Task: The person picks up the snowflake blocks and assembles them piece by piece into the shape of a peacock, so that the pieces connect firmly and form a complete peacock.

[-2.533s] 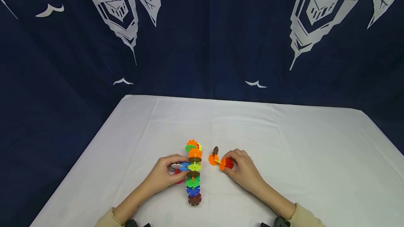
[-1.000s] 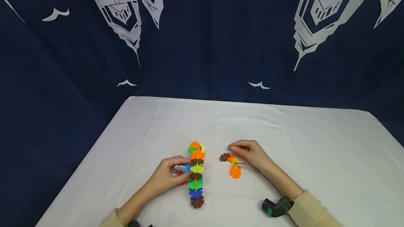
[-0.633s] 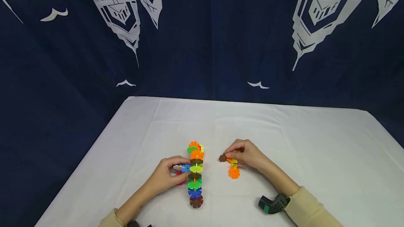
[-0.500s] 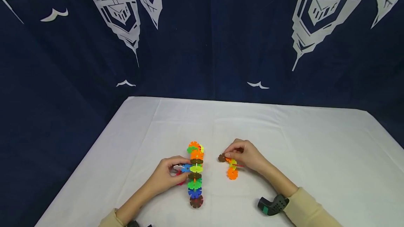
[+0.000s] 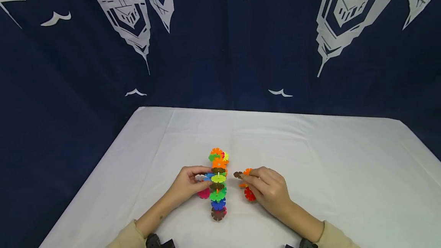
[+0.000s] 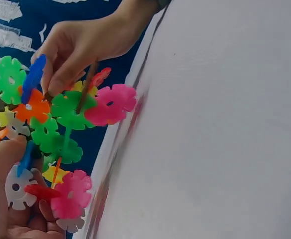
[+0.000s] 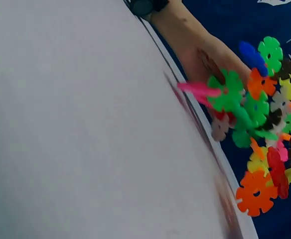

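Observation:
My left hand (image 5: 187,183) grips a tall build of interlocking snowflake discs (image 5: 218,195), between thumb and fingers at its side. Green, blue, brown, orange and yellow discs run along it, with pink and white ones (image 6: 21,187) branching off. Just to its right, my right hand (image 5: 272,188) pinches a short chain of discs. A brown disc (image 5: 237,175) sticks out toward the build, and a red disc (image 5: 249,194) hangs below the fingers. In the right wrist view the chain's orange disc (image 7: 256,193) shows below the build. A gap separates both pieces in the head view.
The white cloth-covered table (image 5: 310,163) stretches beyond and to both sides of the hands. A dark blue curtain (image 5: 206,60) with printed buildings and birds hangs behind it. Dark wrist devices (image 5: 156,241) sit near the sleeves at the lower edge.
The right hand let go of the short chain, took it up again near the brown disc, then turned it and brought it closer to the build. The left hand and build shifted slightly right and up.

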A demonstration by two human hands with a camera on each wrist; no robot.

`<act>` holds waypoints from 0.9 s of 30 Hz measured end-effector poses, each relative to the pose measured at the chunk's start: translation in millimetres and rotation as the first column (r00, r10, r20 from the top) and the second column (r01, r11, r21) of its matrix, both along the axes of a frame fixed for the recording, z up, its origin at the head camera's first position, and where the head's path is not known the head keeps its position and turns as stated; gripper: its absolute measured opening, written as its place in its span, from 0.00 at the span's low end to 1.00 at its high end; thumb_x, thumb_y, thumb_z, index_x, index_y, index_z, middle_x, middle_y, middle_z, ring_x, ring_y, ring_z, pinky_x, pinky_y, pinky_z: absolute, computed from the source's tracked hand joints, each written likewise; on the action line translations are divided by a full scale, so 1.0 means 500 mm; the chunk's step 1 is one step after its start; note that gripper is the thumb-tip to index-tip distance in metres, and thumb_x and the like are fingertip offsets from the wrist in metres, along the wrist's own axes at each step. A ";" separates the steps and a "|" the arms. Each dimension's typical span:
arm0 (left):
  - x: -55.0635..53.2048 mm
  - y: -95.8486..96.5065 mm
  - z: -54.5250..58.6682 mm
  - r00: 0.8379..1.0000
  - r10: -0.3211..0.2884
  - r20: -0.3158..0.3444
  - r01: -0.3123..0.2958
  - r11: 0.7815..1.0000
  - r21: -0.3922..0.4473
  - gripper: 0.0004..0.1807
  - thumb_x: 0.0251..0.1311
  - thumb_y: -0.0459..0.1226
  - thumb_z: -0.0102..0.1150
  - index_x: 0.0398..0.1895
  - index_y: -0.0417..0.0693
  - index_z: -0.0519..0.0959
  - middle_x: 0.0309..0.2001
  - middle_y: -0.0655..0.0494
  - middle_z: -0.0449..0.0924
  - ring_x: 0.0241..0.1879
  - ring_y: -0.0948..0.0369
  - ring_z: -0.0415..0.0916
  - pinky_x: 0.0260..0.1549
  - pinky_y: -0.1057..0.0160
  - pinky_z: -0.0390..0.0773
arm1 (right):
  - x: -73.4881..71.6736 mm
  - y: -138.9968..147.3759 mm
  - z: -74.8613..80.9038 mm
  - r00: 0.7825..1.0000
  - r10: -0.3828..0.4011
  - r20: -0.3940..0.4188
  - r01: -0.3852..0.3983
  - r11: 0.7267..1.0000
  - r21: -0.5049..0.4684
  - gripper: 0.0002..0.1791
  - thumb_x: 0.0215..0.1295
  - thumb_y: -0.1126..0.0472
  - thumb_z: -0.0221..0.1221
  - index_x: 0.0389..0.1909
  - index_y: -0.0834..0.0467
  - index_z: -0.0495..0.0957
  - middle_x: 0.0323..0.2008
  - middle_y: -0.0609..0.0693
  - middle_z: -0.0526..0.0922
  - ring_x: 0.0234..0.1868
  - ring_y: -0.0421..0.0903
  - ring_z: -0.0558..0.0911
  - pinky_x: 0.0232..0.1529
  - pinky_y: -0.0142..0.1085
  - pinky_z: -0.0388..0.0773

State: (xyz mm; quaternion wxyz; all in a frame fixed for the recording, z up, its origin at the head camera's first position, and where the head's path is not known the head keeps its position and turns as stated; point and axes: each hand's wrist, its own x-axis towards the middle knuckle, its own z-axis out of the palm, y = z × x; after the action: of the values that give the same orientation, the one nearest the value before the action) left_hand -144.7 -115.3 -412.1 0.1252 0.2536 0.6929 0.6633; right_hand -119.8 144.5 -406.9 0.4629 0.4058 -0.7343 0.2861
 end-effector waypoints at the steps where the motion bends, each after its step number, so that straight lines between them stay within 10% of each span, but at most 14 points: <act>1: -0.002 0.002 -0.001 1.000 0.001 0.001 -0.001 1.000 0.010 0.15 0.54 0.23 0.60 0.46 0.25 0.76 0.46 0.40 0.78 0.40 0.60 0.77 0.38 0.64 0.79 | 0.001 -0.004 0.002 0.998 0.000 -0.059 0.001 1.000 0.019 0.12 0.68 0.61 0.55 0.28 0.61 0.84 0.25 0.47 0.78 0.23 0.42 0.76 0.21 0.28 0.72; 13: -0.009 0.013 -0.001 0.999 0.029 0.026 -0.028 0.999 -0.025 0.13 0.55 0.24 0.59 0.45 0.25 0.77 0.46 0.40 0.78 0.46 0.48 0.75 0.40 0.62 0.79 | -0.002 -0.012 0.009 0.938 -0.014 -0.348 0.055 0.992 0.110 0.13 0.66 0.64 0.56 0.24 0.62 0.84 0.21 0.47 0.78 0.16 0.41 0.72 0.17 0.26 0.65; 27: -0.008 0.023 0.000 0.999 0.004 0.047 -0.003 1.000 -0.021 0.14 0.57 0.25 0.59 0.46 0.23 0.76 0.46 0.38 0.78 0.49 0.44 0.73 0.43 0.64 0.77 | -0.001 -0.016 0.001 0.950 -0.017 -0.311 0.059 0.990 0.127 0.14 0.67 0.66 0.53 0.26 0.61 0.85 0.22 0.47 0.79 0.17 0.41 0.72 0.18 0.25 0.63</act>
State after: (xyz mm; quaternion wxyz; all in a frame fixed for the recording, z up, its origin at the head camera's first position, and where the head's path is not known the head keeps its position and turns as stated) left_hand -148.7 -103.8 -412.0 0.1431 0.2354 0.6971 0.6620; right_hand -120.4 136.5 -406.4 0.5490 0.4615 -0.6782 0.1600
